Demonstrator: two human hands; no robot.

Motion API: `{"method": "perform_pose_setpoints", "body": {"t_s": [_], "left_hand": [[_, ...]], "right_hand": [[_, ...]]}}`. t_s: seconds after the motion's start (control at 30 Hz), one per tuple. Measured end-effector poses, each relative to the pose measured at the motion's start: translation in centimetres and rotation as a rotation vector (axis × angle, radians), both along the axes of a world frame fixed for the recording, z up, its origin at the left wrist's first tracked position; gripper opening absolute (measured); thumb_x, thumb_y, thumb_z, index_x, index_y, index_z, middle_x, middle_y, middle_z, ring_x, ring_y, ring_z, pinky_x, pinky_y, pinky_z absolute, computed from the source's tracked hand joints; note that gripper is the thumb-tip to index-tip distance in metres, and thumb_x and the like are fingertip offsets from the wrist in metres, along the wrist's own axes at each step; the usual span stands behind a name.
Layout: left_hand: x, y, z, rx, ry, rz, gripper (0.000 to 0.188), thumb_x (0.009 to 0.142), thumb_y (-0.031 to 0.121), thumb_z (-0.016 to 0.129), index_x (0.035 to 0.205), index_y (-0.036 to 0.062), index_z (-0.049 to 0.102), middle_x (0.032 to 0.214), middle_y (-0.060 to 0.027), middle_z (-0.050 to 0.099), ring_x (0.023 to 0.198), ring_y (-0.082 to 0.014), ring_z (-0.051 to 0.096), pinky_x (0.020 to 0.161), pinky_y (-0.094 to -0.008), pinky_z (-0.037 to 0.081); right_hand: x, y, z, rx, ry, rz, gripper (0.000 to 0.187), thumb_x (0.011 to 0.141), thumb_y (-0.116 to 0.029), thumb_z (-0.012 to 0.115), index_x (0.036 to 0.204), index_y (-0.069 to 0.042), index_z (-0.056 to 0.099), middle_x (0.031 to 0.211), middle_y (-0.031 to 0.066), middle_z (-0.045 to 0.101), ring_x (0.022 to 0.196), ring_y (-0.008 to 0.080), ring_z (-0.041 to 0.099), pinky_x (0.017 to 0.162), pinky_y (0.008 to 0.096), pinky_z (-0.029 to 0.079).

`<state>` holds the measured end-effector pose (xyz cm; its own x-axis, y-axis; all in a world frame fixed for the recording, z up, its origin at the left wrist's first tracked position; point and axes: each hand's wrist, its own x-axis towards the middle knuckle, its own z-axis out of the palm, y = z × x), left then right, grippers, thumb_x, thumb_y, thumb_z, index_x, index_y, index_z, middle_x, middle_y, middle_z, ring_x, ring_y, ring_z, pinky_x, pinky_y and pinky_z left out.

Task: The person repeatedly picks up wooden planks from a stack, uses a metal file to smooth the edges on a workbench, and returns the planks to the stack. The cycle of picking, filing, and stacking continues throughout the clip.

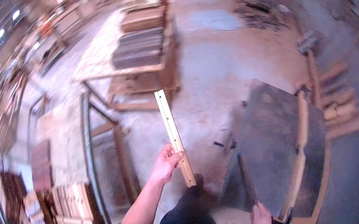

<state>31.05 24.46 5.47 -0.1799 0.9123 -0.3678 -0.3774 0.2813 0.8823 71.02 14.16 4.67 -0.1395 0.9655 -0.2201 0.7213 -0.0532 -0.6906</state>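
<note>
My left hand (169,162) grips a pale wooden strip (170,125) between thumb and fingers, a little below its middle. The strip stands nearly upright in the view and has several small dark holes along its length. Lower right, my right hand (261,220) is closed at the lower end of a thin dark rod (247,179); its fingers are partly hidden. Just beside that hand lies a large dark flat board (263,131), with a curved pale wooden piece (301,151) along its right side.
Left, a worktable (67,145) carries stacked wooden pieces (75,203). Ahead, another table (98,54) bears piles of dark and brown boards (139,47). Wood pieces (341,106) lie at the right, and a dark scrap heap (259,8) lies on the floor farther back.
</note>
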Motion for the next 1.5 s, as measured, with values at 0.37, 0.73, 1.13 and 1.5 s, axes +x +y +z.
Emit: {"method": "perform_pose_setpoints", "body": {"t_s": [0.37,0.73,1.13,1.5], "left_hand": [[-16.7,-22.0,0.0,-0.291,0.413,1.069,0.033,0.077,0.014,0.062,0.105,-0.0025,0.059,0.084,-0.0072,0.063,0.076,-0.0144,0.058,0.07,-0.0293,0.047],[-26.5,-36.5,-0.4,-1.132,0.805,1.598,0.047,0.077,0.026,0.056,0.116,-0.0015,0.054,0.109,-0.0245,0.059,0.102,-0.0376,0.057,0.09,-0.0446,0.042],[-28.9,-38.0,-2.8,-1.474,0.834,1.484,0.042,0.071,0.006,0.059,0.112,-0.0025,0.055,0.113,-0.0221,0.052,0.111,-0.039,0.043,0.096,-0.0481,0.036],[-29.0,-36.5,-5.8,-1.751,1.315,1.393,0.04,0.072,0.003,0.055,0.109,-0.0093,0.047,0.109,-0.0234,0.048,0.108,-0.041,0.044,0.095,-0.0483,0.035]], "right_hand": [[-15.8,5.2,4.6,-0.175,-0.089,0.404,0.046,0.095,-0.031,0.047,0.128,0.002,0.052,0.103,0.0258,0.062,0.094,0.0381,0.059,0.08,0.041,0.047],[-36.0,13.1,3.9,-0.101,-0.125,0.815,0.042,0.097,-0.029,0.044,0.122,0.003,0.055,0.105,0.0254,0.062,0.097,0.0374,0.058,0.086,0.0398,0.045],[-48.8,17.8,4.1,-0.191,-0.357,1.097,0.04,0.096,-0.03,0.046,0.121,-0.001,0.057,0.117,0.0268,0.058,0.113,0.041,0.053,0.089,0.0447,0.046],[-52.0,20.7,4.5,-0.244,-0.204,1.057,0.032,0.094,-0.03,0.05,0.09,-0.001,0.06,0.062,0.0116,0.055,0.057,0.0208,0.052,0.054,0.0372,0.043]]}}
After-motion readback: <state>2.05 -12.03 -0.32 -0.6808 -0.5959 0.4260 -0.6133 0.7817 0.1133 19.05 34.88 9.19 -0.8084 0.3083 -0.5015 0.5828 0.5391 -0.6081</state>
